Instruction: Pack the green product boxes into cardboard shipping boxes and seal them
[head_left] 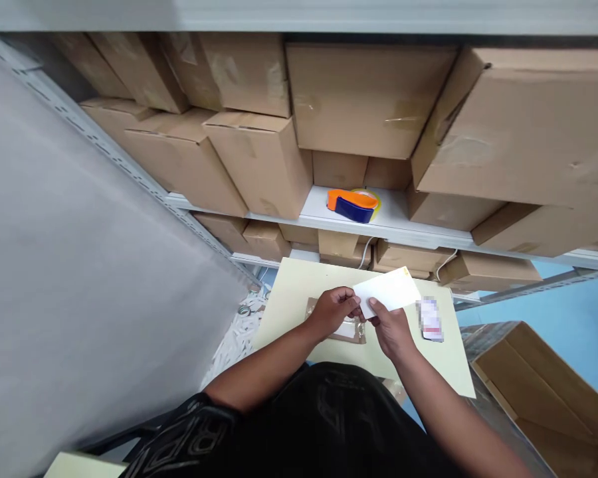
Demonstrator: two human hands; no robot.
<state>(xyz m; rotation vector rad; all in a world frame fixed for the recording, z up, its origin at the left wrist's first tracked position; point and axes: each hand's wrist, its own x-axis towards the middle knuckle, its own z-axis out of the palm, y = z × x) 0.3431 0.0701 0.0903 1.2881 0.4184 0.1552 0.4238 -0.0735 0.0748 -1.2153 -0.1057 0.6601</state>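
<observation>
While both your hands are gripping the white card [389,291], its far corner is showing a small yellow-orange mark that is proving too small to read. Your left hand [335,311] is pinching the card at its left end, and your right hand [393,330] is pressing a thumb on top of the near edge, its fingers hiding underneath. You are holding the card over the pale yellow table [282,305], near its middle. A clear-and-brown packet [349,332] is lying below, and your left hand and the card are covering part of it, so its contents are staying unclear. To the right, a phone-like object [430,320] is resting on the tabletop, its face blurring into pixels. Your dark shirt [339,425] is blocking the table's near edge. On the shelf [396,209] beyond, an orange-and-blue tape dispenser [353,204] is sitting between cardboard boxes [351,99], some of which the frame is cutting off. At lower right, an open carton [543,378] is running out of view.
</observation>
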